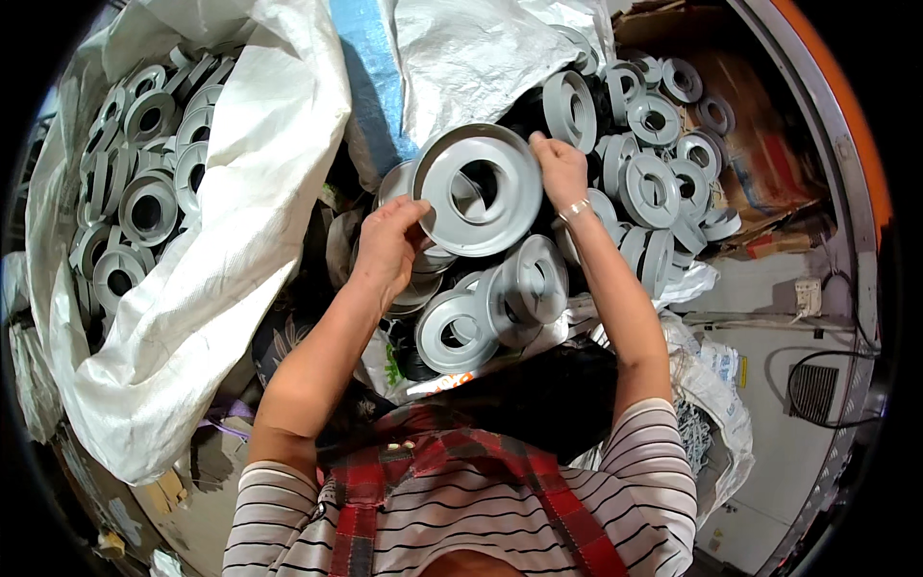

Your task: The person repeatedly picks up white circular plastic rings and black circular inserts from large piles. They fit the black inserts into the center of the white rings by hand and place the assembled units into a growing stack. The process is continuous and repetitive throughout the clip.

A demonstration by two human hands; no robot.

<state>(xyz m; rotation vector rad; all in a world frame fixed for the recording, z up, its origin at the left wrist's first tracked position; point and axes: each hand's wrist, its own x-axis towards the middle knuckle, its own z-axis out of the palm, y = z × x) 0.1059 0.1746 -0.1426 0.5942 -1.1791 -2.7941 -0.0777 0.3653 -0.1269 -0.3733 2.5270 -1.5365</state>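
A large white woven plastic sack (192, 288) at our left holds grey rings. Between a heap of grey plastic spool flanges (663, 183) and our lap, we hold one grey round flanged disc (478, 189) raised. Our left hand (389, 240) and right hand (561, 171) pinch opposite rims; even pressure would likely keep it level. A bare concrete floor (769, 423) lies at right.

Two hands (389, 245), dozens of grey plastic rings (479, 188), two white woven sacks (240, 221)
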